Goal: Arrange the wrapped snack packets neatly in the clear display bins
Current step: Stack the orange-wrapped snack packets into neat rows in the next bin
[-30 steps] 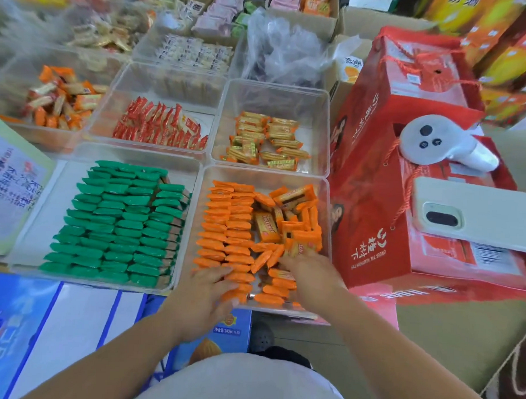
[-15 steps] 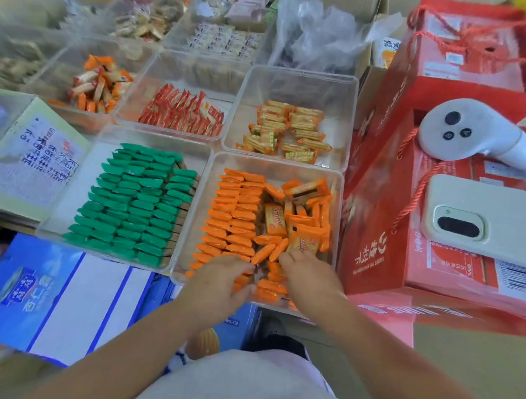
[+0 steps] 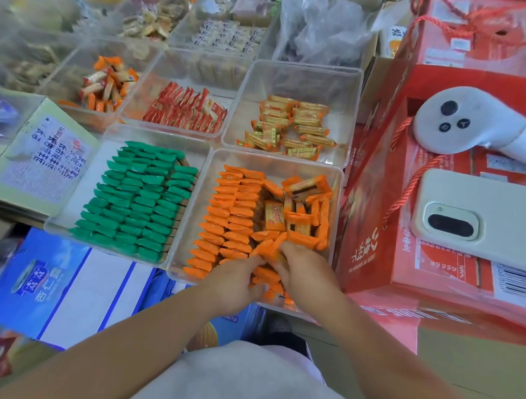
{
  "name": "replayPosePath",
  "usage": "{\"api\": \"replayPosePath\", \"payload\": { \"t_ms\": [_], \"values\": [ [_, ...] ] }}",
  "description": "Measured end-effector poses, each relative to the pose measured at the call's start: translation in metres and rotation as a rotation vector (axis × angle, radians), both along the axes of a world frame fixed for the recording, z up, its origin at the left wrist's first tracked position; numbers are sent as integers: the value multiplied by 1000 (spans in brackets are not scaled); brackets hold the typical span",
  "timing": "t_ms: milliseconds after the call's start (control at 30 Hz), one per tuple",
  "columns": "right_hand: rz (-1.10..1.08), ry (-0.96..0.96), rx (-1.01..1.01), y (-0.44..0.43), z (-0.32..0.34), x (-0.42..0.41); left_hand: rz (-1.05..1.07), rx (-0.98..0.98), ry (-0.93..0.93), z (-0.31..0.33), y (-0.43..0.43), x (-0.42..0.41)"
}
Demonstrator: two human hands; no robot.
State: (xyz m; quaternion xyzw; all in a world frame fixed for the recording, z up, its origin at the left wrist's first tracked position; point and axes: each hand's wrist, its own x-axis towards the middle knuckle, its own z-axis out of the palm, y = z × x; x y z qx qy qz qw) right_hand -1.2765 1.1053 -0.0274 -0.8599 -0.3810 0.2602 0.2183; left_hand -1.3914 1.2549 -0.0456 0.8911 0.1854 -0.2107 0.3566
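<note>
green packets (image 3: 136, 201) sit in tidy rows in the left bin (image 3: 77, 198). orange packets (image 3: 234, 216) fill the right bin (image 3: 275, 161) just beside it, neat columns on its left side, a jumble on its right. left hand (image 3: 233, 283) and right hand (image 3: 302, 269) meet at the near end, both sets of fingers curled round one bunch of orange packets. red box (image 3: 372, 185) further right, controller (image 3: 467, 120) and phone (image 3: 487, 219) on top.

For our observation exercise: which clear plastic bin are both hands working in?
The front clear plastic bin holding orange wrapped packets; the others are untouched.
</note>
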Motion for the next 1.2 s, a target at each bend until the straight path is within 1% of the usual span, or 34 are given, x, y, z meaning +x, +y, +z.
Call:
{"api": "replayPosePath", "payload": {
  "t_ms": [100,167,233,333,367,433,500,600,700,800,900,1000,1200],
  "values": [
    [-223,133,127,-5,8,-7,-93,44,37,2,-1,7],
    [-360,217,283,-11,14,-15,-160,122,91,2,-4,12],
    [-446,252,429,-18,20,-21,-201,226,117,4,-6,19],
    [-609,332,509,-17,22,-20,-416,452,57,9,-12,32],
    [-676,364,519,-14,21,-18,-474,486,33,10,-13,35],
    [-815,430,562,-7,18,-13,-527,468,13,9,-12,41],
    [-900,469,599,-1,16,-8,-554,373,40,9,-10,45],
    [-933,501,589,1,11,-7,-700,329,122,10,-4,51],
    [-931,525,557,1,3,-12,-789,315,158,9,-3,50],
    [-937,545,530,1,-3,-16,-815,321,198,9,-6,48],
    [-927,576,558,0,-4,-16,-817,316,282,11,-9,53],
    [-948,647,619,0,-4,-13,-835,352,342,13,-14,58],
    [-946,669,622,0,-10,-13,-933,483,386,18,-19,60]
  ]
}}
